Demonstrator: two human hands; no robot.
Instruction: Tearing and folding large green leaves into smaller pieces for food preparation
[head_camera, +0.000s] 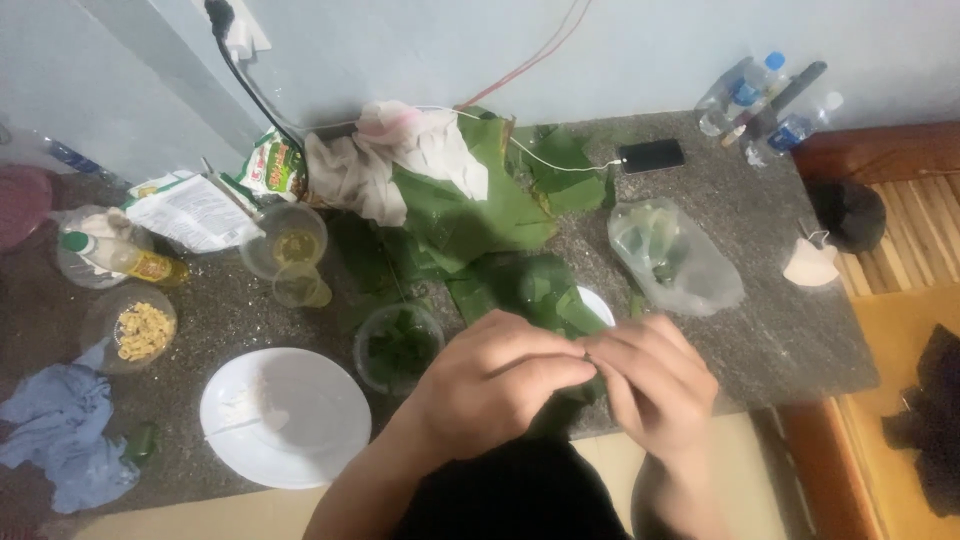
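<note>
Both hands meet at the counter's near edge. The left hand (495, 385) is curled, fingertips pinching a small dark item (587, 356) against the right hand (655, 385), whose fingers close on the same spot; what the item is cannot be told. A folded green leaf (540, 290) lies directly beneath, at 12 o'clock from the hands. At 9 o'clock stands a clear cup of chopped greens (398, 348), beyond it a white plate (285, 415). At 1 o'clock sits a plastic bag (675, 255).
</note>
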